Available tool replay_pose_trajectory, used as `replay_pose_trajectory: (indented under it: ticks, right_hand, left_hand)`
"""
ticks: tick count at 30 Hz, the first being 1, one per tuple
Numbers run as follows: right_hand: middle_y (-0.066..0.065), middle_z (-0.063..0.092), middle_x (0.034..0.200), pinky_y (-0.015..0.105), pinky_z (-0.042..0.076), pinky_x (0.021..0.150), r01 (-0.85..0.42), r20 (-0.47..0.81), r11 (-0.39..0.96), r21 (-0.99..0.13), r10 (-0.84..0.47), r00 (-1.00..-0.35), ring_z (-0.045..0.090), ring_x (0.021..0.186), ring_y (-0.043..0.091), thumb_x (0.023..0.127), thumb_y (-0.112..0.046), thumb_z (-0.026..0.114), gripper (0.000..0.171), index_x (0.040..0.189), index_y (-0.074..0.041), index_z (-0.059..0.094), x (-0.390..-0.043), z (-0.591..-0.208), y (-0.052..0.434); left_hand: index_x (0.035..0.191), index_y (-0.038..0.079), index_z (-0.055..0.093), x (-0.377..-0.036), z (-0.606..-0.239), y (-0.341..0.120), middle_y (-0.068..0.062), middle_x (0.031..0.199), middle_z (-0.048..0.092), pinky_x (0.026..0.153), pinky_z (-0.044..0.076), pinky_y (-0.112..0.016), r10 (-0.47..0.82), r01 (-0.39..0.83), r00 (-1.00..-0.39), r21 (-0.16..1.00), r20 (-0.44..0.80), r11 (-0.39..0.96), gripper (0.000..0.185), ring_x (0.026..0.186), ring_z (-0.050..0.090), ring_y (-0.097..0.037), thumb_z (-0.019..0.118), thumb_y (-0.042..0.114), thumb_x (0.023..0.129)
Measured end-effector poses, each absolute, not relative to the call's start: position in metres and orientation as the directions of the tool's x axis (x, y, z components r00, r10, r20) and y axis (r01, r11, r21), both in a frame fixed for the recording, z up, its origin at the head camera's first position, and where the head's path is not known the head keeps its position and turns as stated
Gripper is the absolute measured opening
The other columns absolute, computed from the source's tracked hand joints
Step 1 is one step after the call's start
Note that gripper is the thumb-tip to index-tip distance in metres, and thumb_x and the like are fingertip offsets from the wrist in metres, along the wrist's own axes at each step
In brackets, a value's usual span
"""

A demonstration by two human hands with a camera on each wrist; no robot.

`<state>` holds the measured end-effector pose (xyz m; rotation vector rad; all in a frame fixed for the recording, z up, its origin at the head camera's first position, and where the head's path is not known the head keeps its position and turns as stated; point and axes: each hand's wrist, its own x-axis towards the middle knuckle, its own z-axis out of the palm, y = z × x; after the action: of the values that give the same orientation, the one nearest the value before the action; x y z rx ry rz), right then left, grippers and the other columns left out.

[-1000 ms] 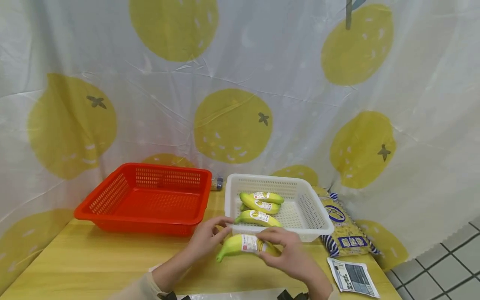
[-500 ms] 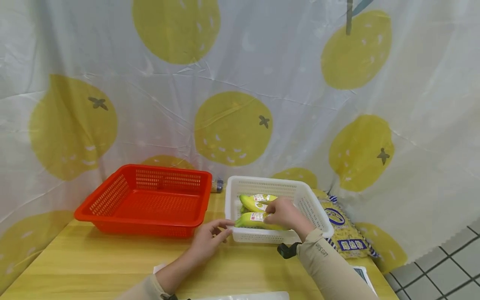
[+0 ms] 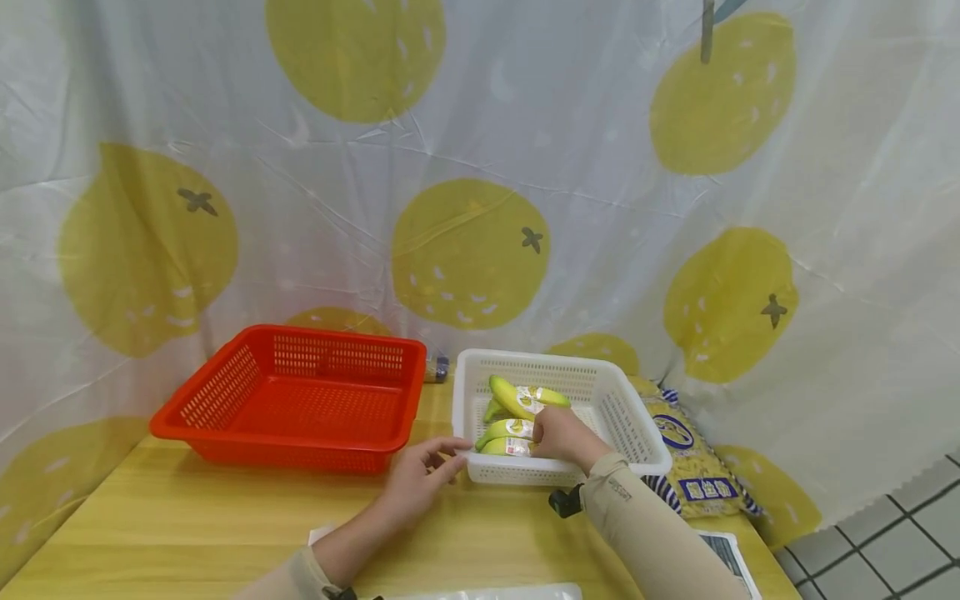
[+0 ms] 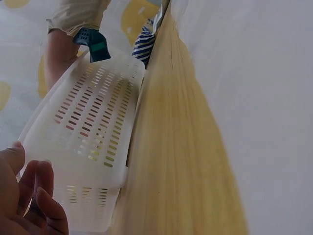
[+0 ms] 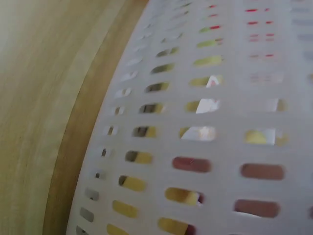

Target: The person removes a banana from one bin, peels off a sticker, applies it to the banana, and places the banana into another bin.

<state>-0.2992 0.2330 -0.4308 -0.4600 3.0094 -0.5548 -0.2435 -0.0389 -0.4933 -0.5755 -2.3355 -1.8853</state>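
My right hand [image 3: 564, 435] reaches over the front rim into the white slotted basket [image 3: 630, 421]. Its curled fingers grip the right end of the frontmost banana [image 3: 497, 447], which bears a red-and-white label. A second labelled banana [image 3: 517, 427] lies right behind it, and a tilted one [image 3: 510, 396] crosses others farther back. Through the slots of the basket wall [image 5: 230, 117], the right wrist view shows yellow skin, label pieces and fingers [image 5: 261, 171]. At the front left corner my left hand [image 3: 420, 475] touches the rim with loosely bent fingers, seen close up in the left wrist view [image 4: 29, 191].
A red basket [image 3: 397, 437] stands left of the white one on the wooden table [image 3: 187, 533]. To the right lie a yellow noodle bag [image 3: 701, 467] and a flat printed packet [image 3: 731, 558]. Clear plastic [image 3: 517, 592] lies at the front edge; a lemon-print curtain [image 3: 585, 275] hangs behind.
My right hand has carried a banana from before the white basket into it. Two bananas now lie side by side in front, and one behind has tilted. My left hand stays at the corner.
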Motion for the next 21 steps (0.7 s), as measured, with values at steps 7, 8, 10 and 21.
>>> replay_pose_trajectory:
  ticks: [7,8,10,21]
  right_hand:
    - [-0.002,0.055,0.071,0.030,0.040,0.060,-0.227,-0.012,0.924,-0.307,-0.243,-0.970,0.048,0.065,0.015,0.075,-0.020,0.089,0.029,0.076,-0.011,0.061,-0.300,-0.430,0.232]
    - [-0.003,0.057,0.073,0.030,0.040,0.061,-0.220,-0.003,0.924,-0.314,-0.233,-0.973,0.049,0.065,0.015,0.076,-0.021,0.090,0.030,0.078,-0.011,0.062,-0.299,-0.428,0.232]
    - [-0.002,0.059,0.073,0.030,0.041,0.059,-0.205,0.031,0.914,-0.349,-0.208,-0.978,0.049,0.063,0.015,0.079,-0.025,0.089,0.029,0.077,-0.011,0.063,-0.294,-0.422,0.231]
    - [-0.011,0.056,0.062,0.023,0.045,0.052,-0.504,0.681,0.739,-0.446,-0.085,-0.727,0.048,0.054,0.002,0.092,-0.012,0.075,0.028,0.069,-0.020,0.062,-0.239,-0.424,0.205]
  left_hand:
    - [0.115,0.018,0.076,-0.242,-0.494,-0.040,-0.006,0.091,0.070,0.057,0.052,-0.023,0.246,0.350,-0.919,0.923,0.307,0.159,0.021,0.071,0.064,-0.013,0.076,0.022,0.095]
    - [0.116,0.017,0.076,-0.242,-0.494,-0.040,-0.007,0.089,0.070,0.058,0.052,-0.023,0.251,0.352,-0.918,0.923,0.307,0.157,0.021,0.070,0.064,-0.013,0.076,0.021,0.095]
    - [0.117,0.015,0.075,-0.241,-0.494,-0.040,-0.011,0.087,0.071,0.057,0.053,-0.024,0.263,0.356,-0.914,0.923,0.310,0.149,0.022,0.067,0.063,-0.012,0.075,0.019,0.095]
    - [0.103,0.010,0.076,-0.220,-0.467,-0.069,-0.001,0.082,0.071,0.057,0.056,-0.030,0.256,0.483,-0.859,0.868,0.444,0.115,0.012,0.062,0.064,-0.012,0.074,0.020,0.096]
